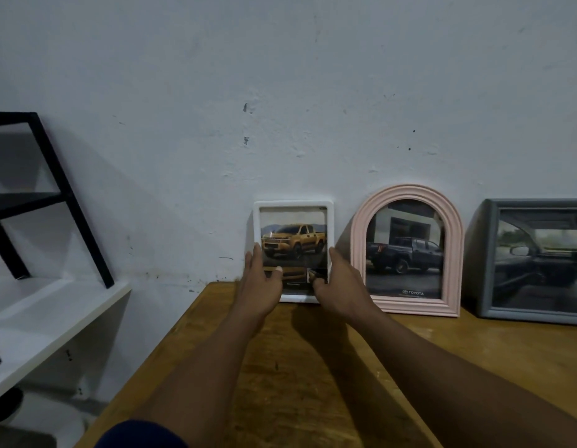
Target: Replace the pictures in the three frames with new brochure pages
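A white rectangular frame (pixel 293 208) stands upright on the wooden table (pixel 313 367) against the wall, showing a yellow pickup truck page. My left hand (pixel 259 279) holds its left edge, thumb across the lower front. My right hand (pixel 340 282) holds its right edge, thumb on the lower front too. To the right stands a pink arched frame (pixel 406 195) with a dark pickup picture. Further right, a grey rectangular frame (pixel 487 260) shows a car interior and is cut off by the image edge.
The three frames lean at the table's far edge against a pale wall (pixel 280 92). A white shelf (pixel 38 318) with a black metal rack (pixel 54 189) stands to the left of the table, with a gap between them.
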The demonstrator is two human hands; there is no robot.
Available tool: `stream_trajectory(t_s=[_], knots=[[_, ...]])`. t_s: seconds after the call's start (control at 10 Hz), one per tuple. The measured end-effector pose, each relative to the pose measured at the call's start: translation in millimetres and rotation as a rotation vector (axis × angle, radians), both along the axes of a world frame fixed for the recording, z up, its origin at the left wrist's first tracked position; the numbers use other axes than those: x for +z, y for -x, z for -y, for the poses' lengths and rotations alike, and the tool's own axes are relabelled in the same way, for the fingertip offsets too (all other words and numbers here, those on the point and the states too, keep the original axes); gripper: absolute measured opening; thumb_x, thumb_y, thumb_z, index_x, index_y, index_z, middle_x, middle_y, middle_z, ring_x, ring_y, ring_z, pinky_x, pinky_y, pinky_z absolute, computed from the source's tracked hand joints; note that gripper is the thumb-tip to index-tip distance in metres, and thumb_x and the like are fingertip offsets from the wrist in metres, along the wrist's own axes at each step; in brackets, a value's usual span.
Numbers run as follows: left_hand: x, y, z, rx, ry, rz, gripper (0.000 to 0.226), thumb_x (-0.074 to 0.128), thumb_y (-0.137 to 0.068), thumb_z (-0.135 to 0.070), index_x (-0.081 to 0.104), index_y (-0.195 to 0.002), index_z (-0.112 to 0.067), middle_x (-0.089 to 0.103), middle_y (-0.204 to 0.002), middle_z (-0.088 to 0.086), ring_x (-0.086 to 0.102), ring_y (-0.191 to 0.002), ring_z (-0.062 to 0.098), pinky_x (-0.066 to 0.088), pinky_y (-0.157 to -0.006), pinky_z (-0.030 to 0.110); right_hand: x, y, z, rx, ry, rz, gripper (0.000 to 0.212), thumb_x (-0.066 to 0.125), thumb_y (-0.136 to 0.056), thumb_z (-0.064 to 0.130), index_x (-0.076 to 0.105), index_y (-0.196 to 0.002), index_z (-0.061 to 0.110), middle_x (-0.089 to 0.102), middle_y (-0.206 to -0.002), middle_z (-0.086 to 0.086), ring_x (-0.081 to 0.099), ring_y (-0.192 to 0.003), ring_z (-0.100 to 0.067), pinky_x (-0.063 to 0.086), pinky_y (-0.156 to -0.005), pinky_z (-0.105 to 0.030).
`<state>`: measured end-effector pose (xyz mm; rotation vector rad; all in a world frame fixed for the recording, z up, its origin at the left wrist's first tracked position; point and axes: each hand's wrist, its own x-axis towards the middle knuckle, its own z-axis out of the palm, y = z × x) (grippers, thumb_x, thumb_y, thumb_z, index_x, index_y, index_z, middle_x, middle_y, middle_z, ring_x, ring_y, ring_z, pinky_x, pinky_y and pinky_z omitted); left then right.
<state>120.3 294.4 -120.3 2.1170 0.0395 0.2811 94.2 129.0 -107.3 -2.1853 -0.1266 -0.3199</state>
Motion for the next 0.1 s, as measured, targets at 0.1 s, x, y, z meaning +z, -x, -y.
stream_trajectory(t_s=[0.1], knots=[[6.0, 7.1, -0.8, -0.016, -0.047, 0.038, 0.072, 0.048, -0.106, -0.035, 0.003, -0.162, -0.032, 0.004, -0.17, -0.004, 0.013, -0.155, 0.023, 0.02, -0.121, 0.043, 9.5, 9.2, 4.5, -0.017, 0.006, 0.012, 0.05, 0.063, -0.093, 0.009, 0.046, -0.139, 0.016, 0.056, -0.12, 0.004, 0.053, -0.103, -0.012, 0.048, -0.086, -0.028]])
